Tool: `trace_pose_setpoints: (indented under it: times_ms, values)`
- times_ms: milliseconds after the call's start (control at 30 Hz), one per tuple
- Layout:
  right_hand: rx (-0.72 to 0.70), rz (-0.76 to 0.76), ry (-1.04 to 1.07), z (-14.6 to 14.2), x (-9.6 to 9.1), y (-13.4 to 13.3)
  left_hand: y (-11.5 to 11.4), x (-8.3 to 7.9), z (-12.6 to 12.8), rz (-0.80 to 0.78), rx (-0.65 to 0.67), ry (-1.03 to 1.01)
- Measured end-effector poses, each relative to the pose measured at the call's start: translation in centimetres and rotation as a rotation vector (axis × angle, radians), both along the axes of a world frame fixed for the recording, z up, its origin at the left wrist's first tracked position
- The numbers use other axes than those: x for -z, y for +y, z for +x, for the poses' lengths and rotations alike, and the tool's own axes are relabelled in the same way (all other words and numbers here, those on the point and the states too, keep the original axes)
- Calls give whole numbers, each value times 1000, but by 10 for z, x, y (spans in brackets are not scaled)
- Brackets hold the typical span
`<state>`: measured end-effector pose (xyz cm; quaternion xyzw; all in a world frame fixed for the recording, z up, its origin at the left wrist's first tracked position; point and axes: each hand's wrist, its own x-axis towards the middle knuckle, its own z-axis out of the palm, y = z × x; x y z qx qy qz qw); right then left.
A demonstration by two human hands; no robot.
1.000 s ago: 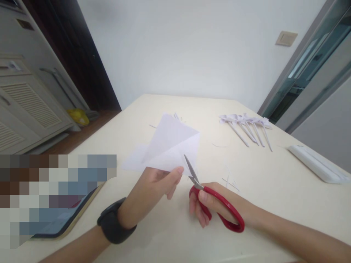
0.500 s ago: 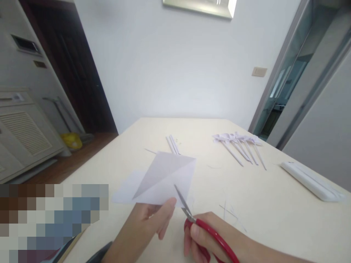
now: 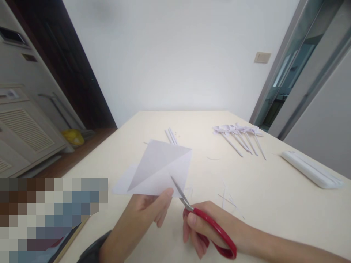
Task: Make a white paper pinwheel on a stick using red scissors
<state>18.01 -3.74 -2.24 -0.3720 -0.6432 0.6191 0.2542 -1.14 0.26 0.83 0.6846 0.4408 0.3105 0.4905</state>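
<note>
A square sheet of white paper (image 3: 156, 164) with a diagonal crease is pinched at its near edge by my left hand (image 3: 150, 210), thumb on top and fingers beneath. My right hand (image 3: 203, 226) grips red-handled scissors (image 3: 216, 228). Their blades are parted around the paper's near right corner, one blade above the sheet and the other below its edge. Another piece of white paper (image 3: 123, 180) lies on the table, partly hidden under the held sheet.
Paper pinwheels on sticks (image 3: 237, 129) lie at the back right. Several rolled paper sticks (image 3: 171, 136) rest behind the sheet. Thin paper strips (image 3: 229, 199) are scattered to the right. A long white case (image 3: 309, 170) lies by the table's right edge.
The camera view has tilted down a little, so everything sits higher in the picture. Both hands, the paper and the scissors keep nearly the same pose; the blades remain parted at the corner.
</note>
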Motion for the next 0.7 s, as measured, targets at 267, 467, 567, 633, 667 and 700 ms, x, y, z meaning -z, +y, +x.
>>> trace_pose_setpoints:
  times_ms: [267, 467, 567, 633, 667, 700]
  values:
    - [-41, 41, 34, -1, -4, 1, -4, -4, 0, 6, -19, 52]
    - [-58, 38, 58, -1, -9, 1, -5, -3, -2, 5, -8, 96]
    - [-60, 51, 54, -1, -9, 1, -5, -4, -3, 12, -20, 124]
    - [-57, 48, 54, -2, -9, 0, -5, -4, -3, 17, -8, 120]
    - [-56, 46, 57, -2, -8, 0, -6, -4, -3, 18, -9, 116]
    - [-54, 44, 58, -2, -8, -1, -6, -4, -3, 20, -12, 114]
